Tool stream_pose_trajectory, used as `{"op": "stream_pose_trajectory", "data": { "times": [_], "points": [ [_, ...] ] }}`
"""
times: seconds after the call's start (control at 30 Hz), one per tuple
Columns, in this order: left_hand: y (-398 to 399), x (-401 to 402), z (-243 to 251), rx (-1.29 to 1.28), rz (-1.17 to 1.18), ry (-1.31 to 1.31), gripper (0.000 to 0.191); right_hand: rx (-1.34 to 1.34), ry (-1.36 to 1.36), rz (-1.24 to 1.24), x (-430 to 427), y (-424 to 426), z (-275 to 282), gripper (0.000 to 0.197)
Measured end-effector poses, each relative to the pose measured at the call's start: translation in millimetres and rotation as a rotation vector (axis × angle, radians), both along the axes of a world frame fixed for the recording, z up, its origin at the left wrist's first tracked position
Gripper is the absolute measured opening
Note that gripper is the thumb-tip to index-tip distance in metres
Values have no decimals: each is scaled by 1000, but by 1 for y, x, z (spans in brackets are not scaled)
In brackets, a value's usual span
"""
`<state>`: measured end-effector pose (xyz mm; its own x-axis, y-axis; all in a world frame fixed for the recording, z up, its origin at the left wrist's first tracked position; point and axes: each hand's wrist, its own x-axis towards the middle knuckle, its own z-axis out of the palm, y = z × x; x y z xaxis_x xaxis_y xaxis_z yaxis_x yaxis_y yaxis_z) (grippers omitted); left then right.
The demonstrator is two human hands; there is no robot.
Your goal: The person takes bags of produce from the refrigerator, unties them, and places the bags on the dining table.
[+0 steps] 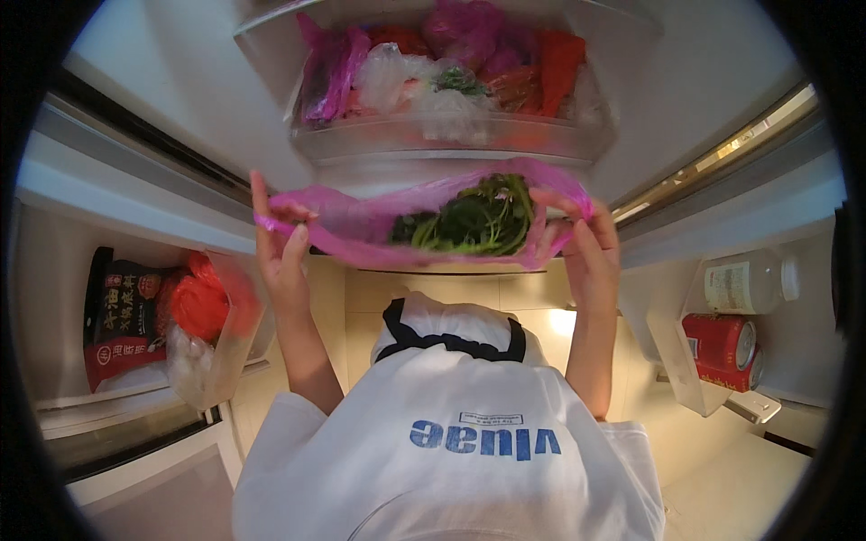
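A thin pink plastic bag (pixel 352 226) is stretched sideways between my hands, its mouth spread wide. Leafy green vegetables with long stems (pixel 473 220) lie inside, mostly towards the right end. My left hand (pixel 281 233) grips the bag's left edge between thumb and fingers, with the index finger pointing up. At the right end, my right hand (pixel 582 233) holds the rim, some fingers seen through the pink film. Just beyond the bag is a clear refrigerator drawer (pixel 446 138) filled with pink, red and clear plastic bags.
Refrigerator doors stand ajar on both sides. The left door bin (pixel 226 338) holds a black and red food packet (pixel 125 318), a red bag (pixel 199 304) and a clear bag. The right bin (pixel 676 345) holds red cans (pixel 720 341) and a clear jar (pixel 751 283).
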<state>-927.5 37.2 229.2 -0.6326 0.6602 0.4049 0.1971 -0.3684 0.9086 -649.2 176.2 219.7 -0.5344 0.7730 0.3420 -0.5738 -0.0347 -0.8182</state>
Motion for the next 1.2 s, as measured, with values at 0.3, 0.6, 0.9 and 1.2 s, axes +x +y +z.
{"op": "stream_pose_trajectory", "data": {
  "times": [0.3,0.6,0.9,1.2],
  "points": [
    [44,-20,56,-219,-51,535,72,595,-282,-403,-39,48,36,34],
    [72,20,82,-392,-820,156,51,800,-360,-180,-56,44,60,42],
    [132,46,38,-621,-958,143,19,886,-577,-91,-57,48,51,18],
    [95,29,-10,-620,-132,748,22,659,-818,-285,-16,75,9,22]
  ]
}}
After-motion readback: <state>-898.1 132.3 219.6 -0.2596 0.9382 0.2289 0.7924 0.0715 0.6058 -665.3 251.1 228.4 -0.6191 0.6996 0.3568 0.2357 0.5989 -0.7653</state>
